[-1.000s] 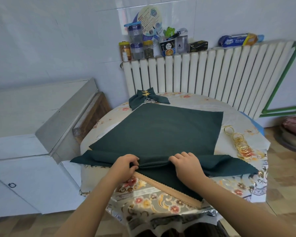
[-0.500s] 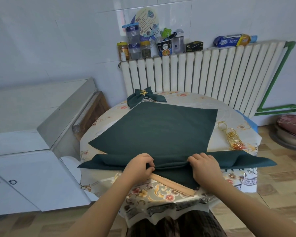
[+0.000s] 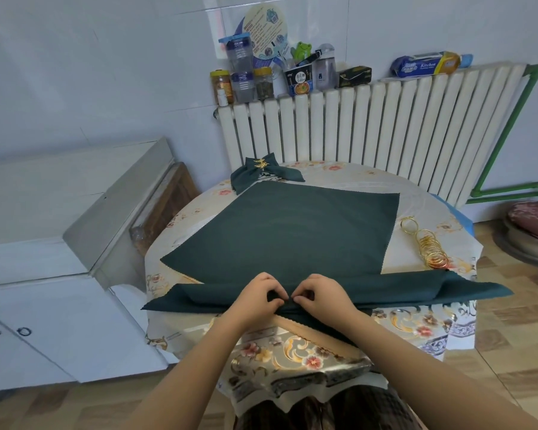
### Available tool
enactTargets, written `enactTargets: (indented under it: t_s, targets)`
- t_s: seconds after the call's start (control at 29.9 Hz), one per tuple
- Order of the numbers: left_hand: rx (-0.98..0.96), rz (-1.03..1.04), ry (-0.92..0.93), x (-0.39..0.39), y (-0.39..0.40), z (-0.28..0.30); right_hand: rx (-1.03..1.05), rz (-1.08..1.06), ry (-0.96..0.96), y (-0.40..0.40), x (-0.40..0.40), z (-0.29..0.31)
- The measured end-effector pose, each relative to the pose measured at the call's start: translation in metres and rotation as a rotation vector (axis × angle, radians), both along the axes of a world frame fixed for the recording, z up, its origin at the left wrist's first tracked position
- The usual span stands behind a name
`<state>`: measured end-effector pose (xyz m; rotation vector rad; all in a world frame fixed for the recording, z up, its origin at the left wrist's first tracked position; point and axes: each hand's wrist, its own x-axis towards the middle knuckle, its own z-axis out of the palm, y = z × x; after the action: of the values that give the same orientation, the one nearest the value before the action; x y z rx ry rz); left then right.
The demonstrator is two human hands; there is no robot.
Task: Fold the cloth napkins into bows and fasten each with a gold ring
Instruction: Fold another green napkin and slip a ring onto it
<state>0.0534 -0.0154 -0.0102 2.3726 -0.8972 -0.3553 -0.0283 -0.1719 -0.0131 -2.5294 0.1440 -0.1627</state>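
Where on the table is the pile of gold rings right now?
In the head view, the gold rings lie on the table's right side, just beyond the flat green napkin's right edge.

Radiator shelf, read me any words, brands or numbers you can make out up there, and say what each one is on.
"Kitchen": on the blue and yellow packet lying on the radiator.
Round printed fan: text too small to read.
Instant noodle cup: label blurred.
Jars: labels unreadable.

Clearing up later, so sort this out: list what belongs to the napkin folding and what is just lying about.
Belongs to the job:
folded napkin, pinched by left hand and right hand
flat napkin
gold rings
finished bow

Just lying about:
jars
frog toy
kitchen wrap
cushion
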Motion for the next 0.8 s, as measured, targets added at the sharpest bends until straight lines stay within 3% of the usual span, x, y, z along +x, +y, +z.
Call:
enactTargets:
  t_s: [0.17,0.33,0.53,0.63,0.8]
  targets:
    - [0.279,0.152,-0.069,0.014,0.001,0.013,0.055,-0.049,0.117,0.002,0.013,-0.001]
    - [0.498,0.086,0.003,0.034,-0.007,0.03,0.054,-0.023,0.183,0.002,0.02,0.0]
    - [0.594,0.075,0.081,0.04,-0.012,0.041,0.044,0.018,0.282,0.003,0.024,0.009]
    - [0.67,0.083,0.014,0.035,-0.012,0.044,0.061,0.024,0.315,0.004,0.025,0.012]
    - [0.57,0.124,-0.155,0.015,-0.014,0.041,0.079,0.014,0.315,0.004,0.025,0.01]
